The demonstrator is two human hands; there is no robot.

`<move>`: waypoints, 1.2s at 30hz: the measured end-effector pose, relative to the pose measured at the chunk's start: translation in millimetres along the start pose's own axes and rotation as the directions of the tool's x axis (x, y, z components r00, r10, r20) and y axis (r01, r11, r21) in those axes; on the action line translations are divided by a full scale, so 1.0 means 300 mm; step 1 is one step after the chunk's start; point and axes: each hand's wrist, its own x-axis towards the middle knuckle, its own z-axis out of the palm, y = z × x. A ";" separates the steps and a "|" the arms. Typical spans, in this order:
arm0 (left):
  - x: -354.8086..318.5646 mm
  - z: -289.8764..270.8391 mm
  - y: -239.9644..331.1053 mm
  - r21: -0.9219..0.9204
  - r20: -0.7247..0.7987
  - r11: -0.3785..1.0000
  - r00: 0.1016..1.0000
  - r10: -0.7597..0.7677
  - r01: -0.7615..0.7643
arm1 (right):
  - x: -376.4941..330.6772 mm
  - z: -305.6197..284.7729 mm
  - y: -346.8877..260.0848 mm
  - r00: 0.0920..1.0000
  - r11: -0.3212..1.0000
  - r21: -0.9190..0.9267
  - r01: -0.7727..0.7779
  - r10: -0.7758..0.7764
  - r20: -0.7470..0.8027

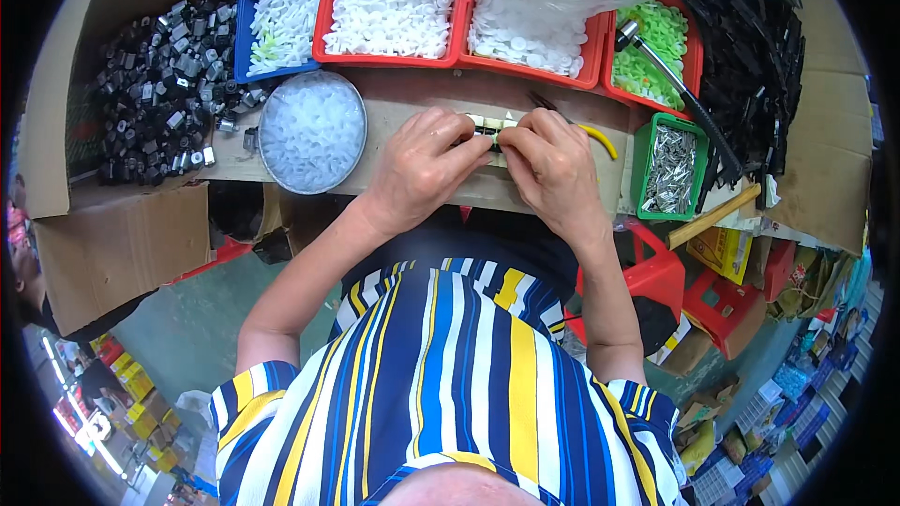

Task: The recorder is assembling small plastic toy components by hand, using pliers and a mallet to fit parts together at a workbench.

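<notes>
My left hand and my right hand meet over the near edge of the cardboard-covered bench, fingers bent into a pinch. Between their fingertips is a small black and whitish piece, mostly covered, so its kind cannot be made out. Just beyond the fingertips is a small cream-coloured block, partly hidden by the hands. Pliers with a yellow handle lie beside my right hand, their dark jaws pointing away. Left of my left hand stands a round metal dish of translucent plastic bits.
Along the back are a blue tray and red trays of white and green plastic parts. A green basket of metal pieces stands at right, near a black-handled hammer and a wooden stick. Black parts fill the left.
</notes>
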 end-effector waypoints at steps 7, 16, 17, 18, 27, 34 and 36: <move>-0.012 0.013 -0.005 0.168 0.065 0.976 0.989 0.131 -0.140 | 0.005 -0.019 0.007 0.998 1.000 -0.004 -0.003 0.003 0.067; -0.025 0.002 -0.017 0.287 0.144 0.930 0.970 0.195 -0.230 | -0.001 0.021 0.031 0.999 0.994 0.108 0.024 -0.021 -0.032; -0.027 0.002 -0.019 0.273 0.141 0.931 0.968 0.210 -0.241 | 0.000 0.017 0.027 0.999 0.996 0.093 0.013 -0.010 -0.035; -0.026 0.003 -0.021 0.271 0.143 0.934 0.970 0.199 -0.232 | 0.001 0.011 0.023 1.000 0.996 0.085 0.016 -0.014 -0.024; -0.016 0.014 -0.027 0.252 0.133 0.933 0.964 0.228 -0.256 | 0.002 -0.008 0.013 0.998 0.998 0.051 0.048 -0.050 0.035; -0.008 0.002 -0.019 0.193 0.129 0.959 0.975 0.182 -0.205 | 0.187 -0.151 0.065 0.987 0.984 0.075 0.162 -0.161 -0.024; -0.011 -0.007 -0.019 0.182 0.126 0.966 0.979 0.162 -0.184 | 0.297 -0.200 0.088 0.980 0.990 0.025 0.140 -0.135 -0.144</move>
